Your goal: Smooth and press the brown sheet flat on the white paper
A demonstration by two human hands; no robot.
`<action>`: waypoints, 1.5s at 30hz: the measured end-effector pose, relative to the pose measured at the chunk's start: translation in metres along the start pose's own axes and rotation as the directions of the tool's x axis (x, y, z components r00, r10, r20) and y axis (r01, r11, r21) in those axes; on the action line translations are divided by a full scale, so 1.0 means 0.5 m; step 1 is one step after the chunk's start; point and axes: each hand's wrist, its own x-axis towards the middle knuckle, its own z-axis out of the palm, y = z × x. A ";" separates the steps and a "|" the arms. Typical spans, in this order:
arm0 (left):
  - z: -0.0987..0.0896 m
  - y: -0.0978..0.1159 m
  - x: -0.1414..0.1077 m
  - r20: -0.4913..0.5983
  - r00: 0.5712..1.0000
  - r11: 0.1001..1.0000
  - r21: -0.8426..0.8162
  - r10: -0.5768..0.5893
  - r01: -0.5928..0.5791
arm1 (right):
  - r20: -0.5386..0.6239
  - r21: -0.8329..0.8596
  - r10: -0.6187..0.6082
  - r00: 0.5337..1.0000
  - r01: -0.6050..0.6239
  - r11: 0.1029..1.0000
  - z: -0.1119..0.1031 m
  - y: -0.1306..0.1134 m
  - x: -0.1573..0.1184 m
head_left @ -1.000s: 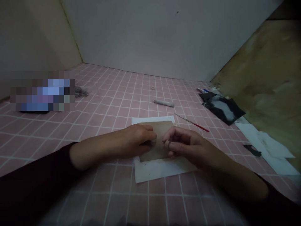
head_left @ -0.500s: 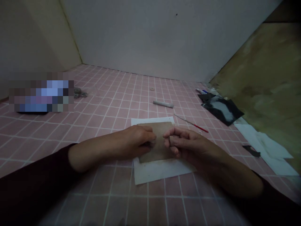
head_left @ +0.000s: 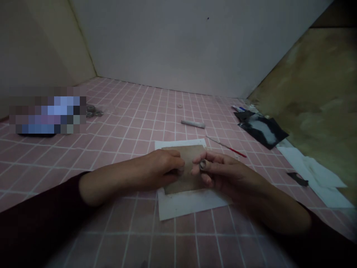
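Observation:
My right hand pinches a small grey-brown ring between thumb and fingers, its round hole turned towards me. Curled with the fingertips pressed together, my left hand is over the left side of a brown square board; whatever its fingers hold, if anything, is hidden. Under the board lies a sheet of white paper. Just beyond the right hand rests a thin tool with a red handle.
A grey rod and a pale ring lie farther back on the pink checked cloth. To the left are several dark rings beside a blurred-out screen. Black sheets and white papers line the right.
The small ring in my right hand has turned from edge-on to show its round opening. My left hand has barely moved, and the view has shifted very slightly.

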 end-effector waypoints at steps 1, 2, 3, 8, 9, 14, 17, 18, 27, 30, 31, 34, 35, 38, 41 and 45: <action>0.000 -0.001 0.000 -0.005 1.000 1.000 -0.001 0.004 -0.004 | 0.001 -0.002 -0.001 1.000 0.001 1.000 0.000 0.000 0.000; 0.001 -0.002 -0.001 -0.009 1.000 1.000 -0.002 0.005 -0.005 | 0.001 -0.003 -0.001 1.000 0.001 1.000 -0.001 0.000 0.000; 0.002 -0.003 -0.001 -0.008 1.000 1.000 -0.002 0.005 -0.005 | 0.000 -0.004 -0.001 1.000 0.001 1.000 -0.002 0.001 0.000; 0.006 -0.008 -0.003 -0.015 0.999 1.000 -0.006 0.029 -0.029 | -0.021 0.000 0.002 1.000 -0.002 1.000 -0.001 0.002 0.000; 0.006 -0.008 -0.003 -0.020 0.999 0.999 -0.007 0.034 -0.034 | -0.027 -0.009 -0.003 1.000 0.003 1.000 0.000 0.002 0.000; 0.004 -0.006 -0.002 -0.004 1.000 1.000 0.001 0.014 -0.014 | -0.069 -0.068 -0.039 0.997 0.034 0.997 0.000 0.004 -0.001; 0.002 -0.005 0.000 -0.002 1.000 1.000 -0.010 0.007 -0.007 | -0.073 -0.110 -0.061 0.995 0.052 0.993 -0.003 0.006 0.000; 0.002 -0.005 0.000 -0.002 1.000 1.000 -0.014 0.007 -0.007 | -0.071 -0.125 -0.063 0.995 0.053 0.991 -0.003 0.006 0.000; 0.001 -0.004 0.000 0.005 1.000 1.000 -0.004 -0.007 0.007 | -0.137 -0.166 -0.089 0.987 0.065 0.984 0.006 0.002 -0.003; 0.003 -0.006 0.000 0.006 1.000 1.000 -0.001 -0.004 0.004 | -0.195 -0.166 -0.177 0.965 0.145 0.975 0.008 -0.004 -0.003; 0.003 -0.007 0.000 0.005 1.000 1.000 0.001 -0.005 0.005 | -0.217 -0.160 -0.209 0.953 0.177 0.971 0.007 -0.007 -0.003; 0.003 -0.009 -0.001 0.008 1.000 1.000 0.008 -0.007 0.006 | -0.271 -0.114 -0.270 0.924 0.248 0.962 -0.005 -0.018 0.000; 0.002 -0.009 -0.002 0.011 1.000 1.000 0.010 -0.009 0.009 | -0.284 -0.103 -0.281 0.917 0.263 0.959 -0.010 -0.022 0.002; 0.003 -0.012 -0.003 0.023 1.000 1.000 0.019 -0.019 0.018 | -0.309 -0.121 -0.308 0.900 0.284 0.951 -0.023 -0.027 0.007; 0.006 -0.016 -0.004 0.024 1.000 1.000 0.016 -0.009 0.008 | -0.320 -0.168 -0.330 0.888 0.289 0.942 -0.024 -0.024 0.011; 0.008 -0.020 -0.006 0.017 1.000 1.000 0.019 0.002 -0.002 | -0.320 -0.194 -0.368 0.873 0.319 0.928 -0.016 -0.018 0.009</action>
